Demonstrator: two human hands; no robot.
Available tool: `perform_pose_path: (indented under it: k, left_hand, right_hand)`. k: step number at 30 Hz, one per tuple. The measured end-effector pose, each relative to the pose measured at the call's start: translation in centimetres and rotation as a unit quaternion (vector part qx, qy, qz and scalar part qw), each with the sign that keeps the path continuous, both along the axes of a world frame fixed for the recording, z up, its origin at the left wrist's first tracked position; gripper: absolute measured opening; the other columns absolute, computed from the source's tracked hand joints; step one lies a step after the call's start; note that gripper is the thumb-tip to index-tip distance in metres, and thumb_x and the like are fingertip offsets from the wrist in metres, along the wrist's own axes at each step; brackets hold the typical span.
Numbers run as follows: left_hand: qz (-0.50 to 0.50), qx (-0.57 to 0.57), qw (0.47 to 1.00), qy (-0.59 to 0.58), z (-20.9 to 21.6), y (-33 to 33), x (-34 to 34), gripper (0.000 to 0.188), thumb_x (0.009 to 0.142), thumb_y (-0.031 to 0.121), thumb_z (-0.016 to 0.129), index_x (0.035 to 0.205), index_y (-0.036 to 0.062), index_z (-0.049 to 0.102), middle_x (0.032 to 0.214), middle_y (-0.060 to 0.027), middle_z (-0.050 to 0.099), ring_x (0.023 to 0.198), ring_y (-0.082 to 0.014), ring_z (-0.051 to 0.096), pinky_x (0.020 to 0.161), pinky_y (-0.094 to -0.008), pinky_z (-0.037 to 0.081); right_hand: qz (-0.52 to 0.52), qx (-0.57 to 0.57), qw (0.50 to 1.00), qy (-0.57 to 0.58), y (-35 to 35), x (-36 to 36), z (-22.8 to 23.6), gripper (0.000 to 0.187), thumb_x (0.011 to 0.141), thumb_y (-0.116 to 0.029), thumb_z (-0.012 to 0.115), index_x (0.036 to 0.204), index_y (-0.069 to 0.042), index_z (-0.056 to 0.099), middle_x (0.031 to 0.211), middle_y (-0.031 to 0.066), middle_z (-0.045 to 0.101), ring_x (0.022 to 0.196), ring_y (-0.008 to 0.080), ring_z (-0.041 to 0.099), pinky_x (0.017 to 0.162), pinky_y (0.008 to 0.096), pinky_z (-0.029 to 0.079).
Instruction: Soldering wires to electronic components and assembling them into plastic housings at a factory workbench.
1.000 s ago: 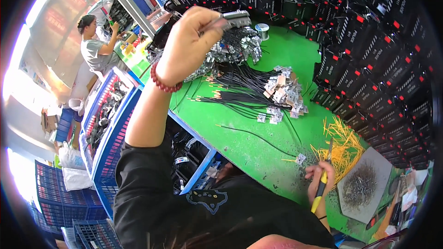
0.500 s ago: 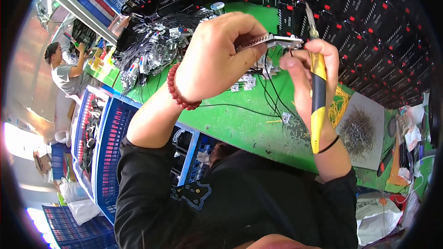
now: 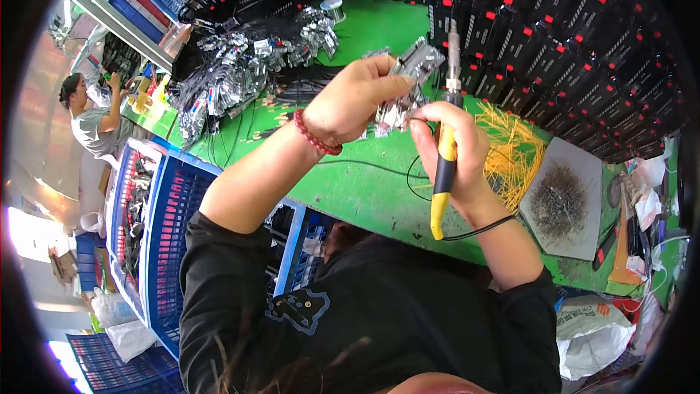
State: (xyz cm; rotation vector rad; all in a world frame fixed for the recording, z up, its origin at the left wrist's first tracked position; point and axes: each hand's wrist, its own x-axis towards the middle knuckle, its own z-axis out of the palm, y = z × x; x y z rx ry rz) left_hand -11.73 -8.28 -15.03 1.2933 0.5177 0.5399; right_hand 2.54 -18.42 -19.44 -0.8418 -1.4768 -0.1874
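Positioning wire (image 3: 409, 179) at part (image 3: 421, 64), seemingly. Left hand (image 3: 351, 101) pinching part; right hand (image 3: 461, 138) gripping iron (image 3: 444, 174), fingertips apparently pinching wire. Next move likely needs steady alignment.

The soldering iron (image 3: 446, 152) had a dull metal barrel (image 3: 453, 62) and a smooth plastic handle (image 3: 443, 179). The silvery piece (image 3: 420, 63) looked like bright, reflective metal; the heaped parts (image 3: 235, 76) glinted like crumpled foil. The counter (image 3: 357, 201) showed a scuffed, faintly glossy finish. The plate (image 3: 541, 230) was matt, its debris (image 3: 560, 201) rough; the shirt (image 3: 415, 306), matt cloth; the bracelet (image 3: 315, 141), polished beads.
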Motion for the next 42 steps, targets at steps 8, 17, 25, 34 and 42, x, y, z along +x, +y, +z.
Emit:
perform_pose_path:
  k: [8, 17, 25, 34, 42]
  left_hand:
    - [0.225, 0.137, 0.963, -0.048, 0.9, 3.0, -4.5, 0.011, 0.092, 0.009, 0.059, 0.099, 0.0007, 0.059, 0.090, -0.0033, 0.066, 0.075, -0.0084, 0.061, 0.064, -0.0217, 0.049]
    - [0.381, 0.259, 0.817, 0.348, -15.1, -1.9, -12.2, 0.019, 0.078, 0.016, 0.072, 0.088, 0.0016, 0.063, 0.064, -0.0021, 0.057, 0.056, -0.0098, 0.052, 0.056, -0.0264, 0.044]
    - [0.235, 0.622, 0.683, 0.302, -9.9, -5.5, -6.7, 0.043, 0.070, 0.006, 0.071, 0.112, 0.0043, 0.063, 0.103, -0.0142, 0.065, 0.093, -0.0339, 0.060, 0.088, -0.0451, 0.045]
    - [-0.041, 0.391, 0.904, 0.169, -12.1, -9.0, 1.7, 0.016, 0.082, 0.010, 0.064, 0.095, 0.0035, 0.069, 0.085, -0.0143, 0.068, 0.076, -0.0313, 0.066, 0.069, -0.0376, 0.053]
    - [-0.102, 0.406, 0.894, 0.161, -12.1, -9.4, 2.7, 0.010, 0.083, 0.006, 0.067, 0.093, 0.0030, 0.067, 0.087, -0.0128, 0.067, 0.078, -0.0300, 0.065, 0.066, -0.0350, 0.052]
  right_hand:
    - [0.007, -0.223, 0.969, -0.103, -3.5, 5.6, -2.4, 0.024, 0.082, -0.003, 0.063, 0.103, -0.014, 0.059, 0.066, 0.0025, 0.056, 0.056, 0.0201, 0.057, 0.049, 0.0332, 0.042]
    - [-0.005, -0.434, 0.901, 0.009, -8.7, 4.0, -8.2, 0.027, 0.080, -0.001, 0.061, 0.103, -0.015, 0.059, 0.067, 0.0020, 0.059, 0.057, 0.0164, 0.061, 0.051, 0.0291, 0.044]
    - [0.028, -0.370, 0.927, 0.058, -8.9, 2.1, -10.5, 0.024, 0.084, 0.005, 0.060, 0.102, -0.010, 0.059, 0.069, 0.0064, 0.061, 0.056, 0.0185, 0.062, 0.052, 0.0288, 0.047]
    - [0.028, -0.382, 0.900, 0.207, -11.9, 3.3, -11.7, 0.019, 0.087, 0.001, 0.064, 0.104, -0.003, 0.058, 0.079, 0.0058, 0.062, 0.067, 0.0106, 0.061, 0.062, 0.0245, 0.050]
    - [0.046, -0.385, 0.887, 0.252, -10.1, 4.3, -13.2, 0.031, 0.084, 0.010, 0.059, 0.110, -0.007, 0.059, 0.083, 0.0038, 0.061, 0.069, 0.0107, 0.059, 0.064, 0.0249, 0.049]
